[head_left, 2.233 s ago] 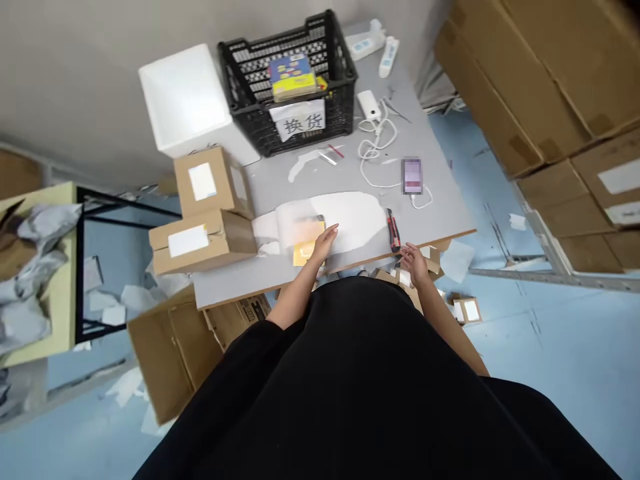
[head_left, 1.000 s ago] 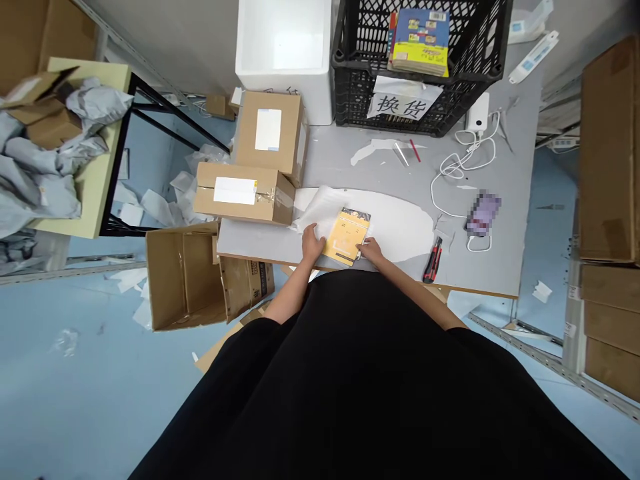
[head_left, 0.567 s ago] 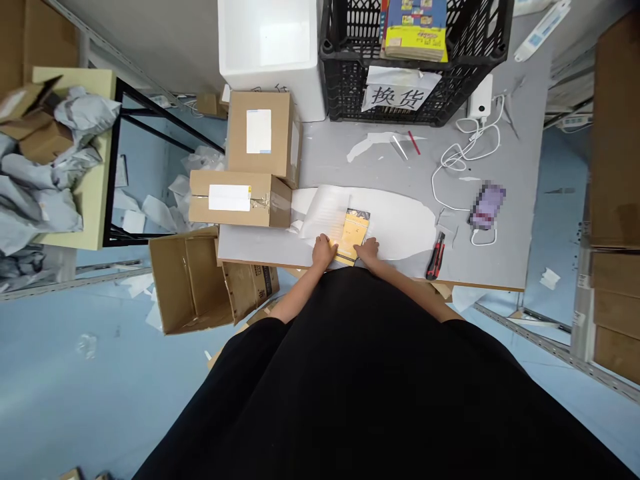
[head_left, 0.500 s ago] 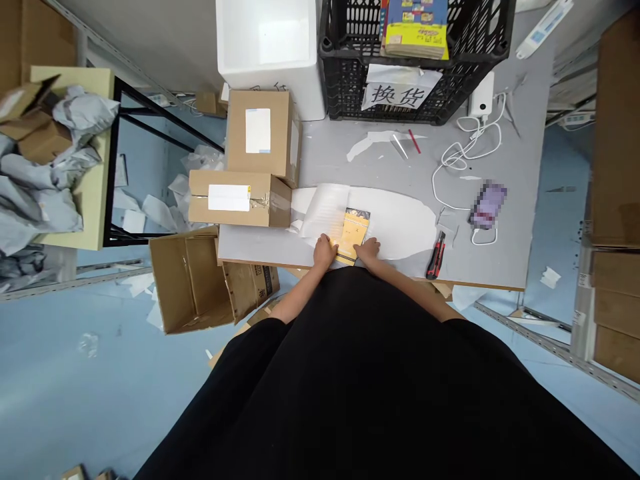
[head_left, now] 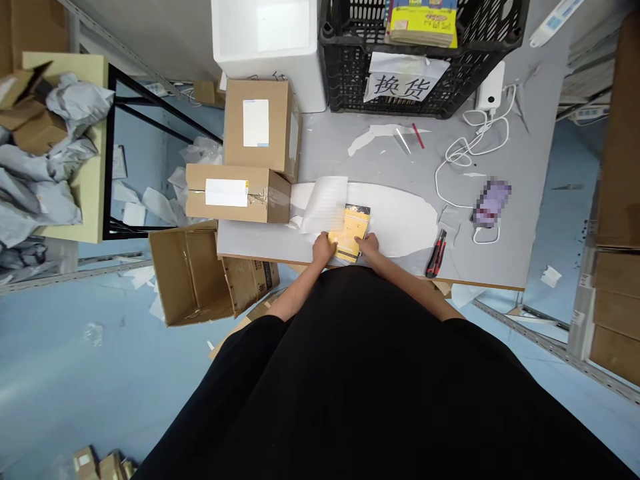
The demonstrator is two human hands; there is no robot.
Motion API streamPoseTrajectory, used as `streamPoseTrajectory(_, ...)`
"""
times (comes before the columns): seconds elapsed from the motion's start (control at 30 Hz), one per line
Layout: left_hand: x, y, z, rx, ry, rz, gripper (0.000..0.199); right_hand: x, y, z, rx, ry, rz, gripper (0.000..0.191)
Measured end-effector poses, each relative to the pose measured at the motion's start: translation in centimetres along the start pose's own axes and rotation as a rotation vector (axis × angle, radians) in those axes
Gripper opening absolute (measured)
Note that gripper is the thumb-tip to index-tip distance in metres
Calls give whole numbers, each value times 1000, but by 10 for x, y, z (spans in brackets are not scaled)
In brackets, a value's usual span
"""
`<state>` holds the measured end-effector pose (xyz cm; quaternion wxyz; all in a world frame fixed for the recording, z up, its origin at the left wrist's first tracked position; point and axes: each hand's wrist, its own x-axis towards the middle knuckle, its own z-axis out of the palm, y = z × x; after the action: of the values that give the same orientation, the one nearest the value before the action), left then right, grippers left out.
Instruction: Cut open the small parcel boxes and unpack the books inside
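A flat yellow booklet-like item [head_left: 351, 230] with a dark band at its far end lies at the table's near edge, slightly turned. My left hand [head_left: 324, 249] is closed on its lower left edge, thumb on top. At the right edge my right hand [head_left: 369, 245] grips it, fingers on the yellow face. A translucent white wrapping sheet [head_left: 324, 203] touches the item's left side and seems to cover part of it. Beneath them is a larger white sheet [head_left: 395, 217]. To the right lies a red and black box cutter [head_left: 437, 254], apart from my hands.
Two taped cartons [head_left: 227, 193] stand at the table's left, before a white bin [head_left: 265, 40]. A black crate [head_left: 400, 110] with booklets is at the back. A phone [head_left: 492, 203] on a white cable lies right. An open carton [head_left: 193, 273] stands below the table's left edge.
My right hand has shifted slightly up and left along the item, its fingers now further over the yellow face. My left hand stays at the lower left edge. The whole view has tilted slightly.
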<state>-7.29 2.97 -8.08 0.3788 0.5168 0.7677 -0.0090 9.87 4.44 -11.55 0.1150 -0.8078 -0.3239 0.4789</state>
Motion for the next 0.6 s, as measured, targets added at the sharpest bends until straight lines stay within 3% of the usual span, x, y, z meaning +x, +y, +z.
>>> streamPoseTrajectory(0.17,-3,15,9,8,-91,50,39,15,4,-26,-38,20,-39,22)
streamPoseTrajectory(0.4,-4,48,38,-163,-298,163,36,49,21,-87,-116,55,-106,23)
streamPoseTrajectory(0.5,1,60,47,-234,-232,163,37,54,32,-110,-139,85,-139,22)
streamPoseTrajectory(0.6,8,65,48,-216,-148,64,27,55,44,-125,-147,100,-141,21)
